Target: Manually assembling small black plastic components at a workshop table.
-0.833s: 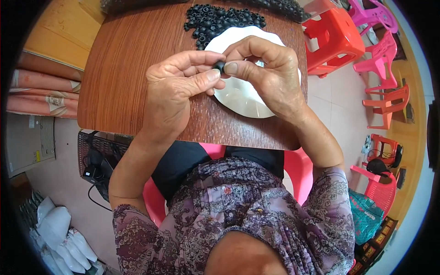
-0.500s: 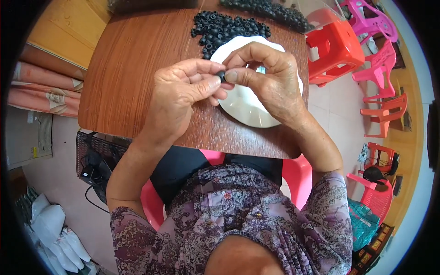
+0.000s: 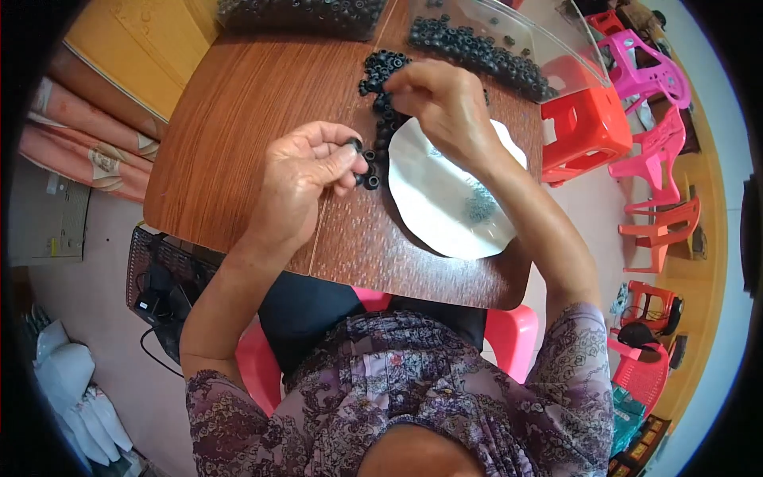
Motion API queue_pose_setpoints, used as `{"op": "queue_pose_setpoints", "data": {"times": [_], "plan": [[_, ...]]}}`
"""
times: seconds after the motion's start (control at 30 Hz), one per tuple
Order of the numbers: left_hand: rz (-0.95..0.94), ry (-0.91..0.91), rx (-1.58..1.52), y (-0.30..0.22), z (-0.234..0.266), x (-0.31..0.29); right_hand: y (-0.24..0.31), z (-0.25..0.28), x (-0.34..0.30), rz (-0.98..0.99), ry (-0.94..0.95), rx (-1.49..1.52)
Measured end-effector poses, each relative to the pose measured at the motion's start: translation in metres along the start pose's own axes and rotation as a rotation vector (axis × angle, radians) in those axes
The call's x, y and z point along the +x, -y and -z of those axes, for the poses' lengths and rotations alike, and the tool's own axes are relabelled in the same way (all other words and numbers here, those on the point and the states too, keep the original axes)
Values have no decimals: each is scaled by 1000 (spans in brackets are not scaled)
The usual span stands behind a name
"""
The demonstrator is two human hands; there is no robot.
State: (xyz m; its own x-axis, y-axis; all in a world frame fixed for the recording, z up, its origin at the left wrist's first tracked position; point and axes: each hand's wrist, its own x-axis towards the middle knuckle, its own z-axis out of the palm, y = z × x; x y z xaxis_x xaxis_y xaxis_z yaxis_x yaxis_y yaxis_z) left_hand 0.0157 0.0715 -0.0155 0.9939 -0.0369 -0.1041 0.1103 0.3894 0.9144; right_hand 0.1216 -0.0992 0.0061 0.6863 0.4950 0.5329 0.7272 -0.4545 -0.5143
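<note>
My left hand (image 3: 306,167) is raised over the near part of the table, its thumb and forefinger pinching a small black ring-shaped piece (image 3: 354,145). My right hand (image 3: 445,99) reaches over the far pile of the same black pieces (image 3: 385,67), fingers bent downward and drawn together. Whatever its fingertips hold is hidden. Beneath its forearm sits a white plate (image 3: 421,203) with a wavy rim, carrying a scatter of tiny silvery parts (image 3: 480,205). More loose black pieces (image 3: 372,182) lie between my left hand and the plate.
A clear plastic box (image 3: 548,48) holding many black pieces stands at the table's far right. Another filled container (image 3: 306,16) is at the far left. The wooden table (image 3: 214,159) ends close to my lap. Red stools (image 3: 592,131) and pink chairs (image 3: 652,159) stand to the right.
My right hand has left the black piece both hands were at and moved away to the far pile. My left hand keeps its pinch. The silvery parts on the plate now show.
</note>
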Motion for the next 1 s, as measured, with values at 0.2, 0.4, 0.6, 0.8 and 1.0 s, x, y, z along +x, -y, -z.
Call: {"op": "queue_pose_setpoints", "data": {"times": [0.2,0.4,0.6,0.8,1.0], "plan": [[-14,-140,-22,5,18,7,-19,-44,27,191,164,-403],[-67,-109,-138,10,25,18,-42,-61,36,344,198,-557],[-42,-88,-168,11,25,15,-22,-28,23,240,131,-402],[-35,-67,-124,13,23,11,-12,45,-40,-173,257,-132],[-28,-60,-109,15,10,8,-17,34,-71,151,253,-403]]}}
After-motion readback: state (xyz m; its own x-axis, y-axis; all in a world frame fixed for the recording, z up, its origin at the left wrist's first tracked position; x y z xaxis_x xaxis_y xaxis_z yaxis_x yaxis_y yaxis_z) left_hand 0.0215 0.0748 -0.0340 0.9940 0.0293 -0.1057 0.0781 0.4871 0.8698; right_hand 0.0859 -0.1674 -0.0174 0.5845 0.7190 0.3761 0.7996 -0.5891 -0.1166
